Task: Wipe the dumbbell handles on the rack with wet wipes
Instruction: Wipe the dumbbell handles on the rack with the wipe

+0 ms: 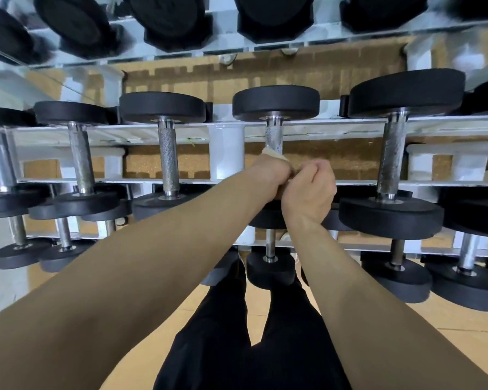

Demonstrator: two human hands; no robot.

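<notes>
Bright, even indoor light washes the white steel rack (228, 153), glinting off the knurled chrome handles (168, 159) and leaving only faint shadows. Wide-angle distortion bows the rack toward the frame edges. The black rubber dumbbell heads (169, 21) along the top are soft and smeared.

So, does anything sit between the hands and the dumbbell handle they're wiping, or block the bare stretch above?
Nothing visible does. The left hand grips the wet wipe round the handle. The right hand, curled against it, seems to pinch the wipe's end. The knurled stretch above is bare.
</notes>
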